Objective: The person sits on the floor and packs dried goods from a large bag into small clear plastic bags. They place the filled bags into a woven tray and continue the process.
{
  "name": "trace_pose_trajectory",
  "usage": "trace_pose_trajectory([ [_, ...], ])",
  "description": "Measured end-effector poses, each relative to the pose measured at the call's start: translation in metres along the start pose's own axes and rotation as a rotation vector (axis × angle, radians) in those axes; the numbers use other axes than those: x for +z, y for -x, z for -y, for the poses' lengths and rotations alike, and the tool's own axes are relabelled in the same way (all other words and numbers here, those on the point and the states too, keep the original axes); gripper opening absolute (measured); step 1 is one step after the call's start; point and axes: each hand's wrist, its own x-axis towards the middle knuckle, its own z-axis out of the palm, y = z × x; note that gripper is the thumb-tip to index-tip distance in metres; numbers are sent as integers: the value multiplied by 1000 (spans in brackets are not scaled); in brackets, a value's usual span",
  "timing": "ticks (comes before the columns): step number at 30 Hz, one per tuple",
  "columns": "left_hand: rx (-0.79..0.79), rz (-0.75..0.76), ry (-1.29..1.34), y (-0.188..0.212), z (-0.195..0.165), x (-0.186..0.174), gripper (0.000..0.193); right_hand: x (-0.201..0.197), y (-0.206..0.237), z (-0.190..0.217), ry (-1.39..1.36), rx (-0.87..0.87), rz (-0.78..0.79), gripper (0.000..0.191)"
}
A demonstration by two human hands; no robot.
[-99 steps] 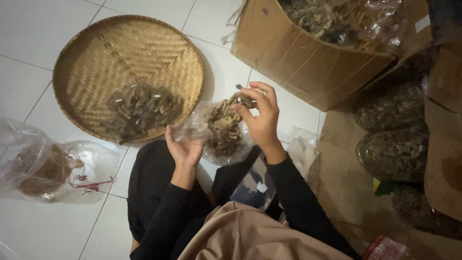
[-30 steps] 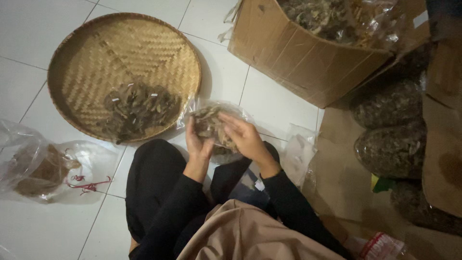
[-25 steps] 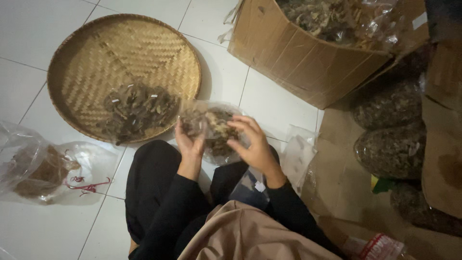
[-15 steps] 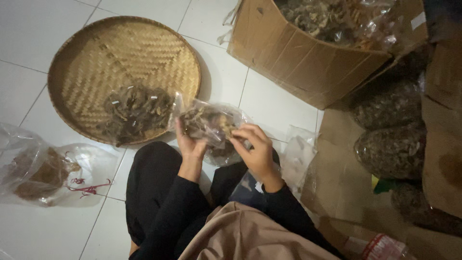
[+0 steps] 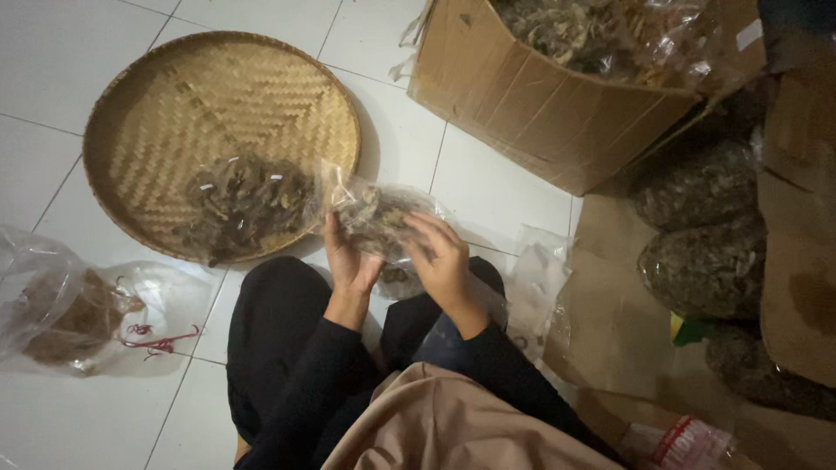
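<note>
Both hands hold a clear plastic bag [image 5: 376, 215] filled with dried brown pieces, above my knees. My left hand [image 5: 348, 261] grips the bag from underneath at its left side. My right hand [image 5: 444, 261] clasps it from the right, fingers curled over the top. Just left of the bag lies a round woven bamboo tray [image 5: 174, 104] on the white tiled floor, with a pile of the same dried brown pieces [image 5: 242, 202] on its near edge.
An open cardboard box [image 5: 540, 96] full of dried material stands at the top right. Several filled clear bags [image 5: 705, 235] are stacked at the right on flat cardboard. Loose clear plastic bags [image 5: 78, 305] with brown contents and red ties lie at the left.
The bag has been lowered from chest height and turned in my hands. My right hand moved from the bag's top down to its right side; the left hand stayed under it.
</note>
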Motion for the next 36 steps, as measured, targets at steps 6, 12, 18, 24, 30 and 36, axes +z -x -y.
trace_pose_trajectory([
  [6, 50, 12, -18, -5, -9, -9, 55, 9, 8, -2, 154, -472, 102, 30],
  [12, 83, 25, -163, -2, -12, -18, 34, 16, 7, 2, 133, -25, -8, 38],
  [18, 30, -40, -132, -4, -17, -16, 39, 15, -13, 7, -70, -532, 78, 22],
  [24, -8, 42, -137, -3, -18, -24, 33, 11, -5, 3, 150, -226, 88, 32],
  [30, 16, -46, -184, 0, -17, -19, 53, 12, 7, -3, 126, -143, 15, 32],
  [36, -10, -7, -223, 3, -17, -6, 52, 11, -10, 8, -175, -200, 323, 61],
])
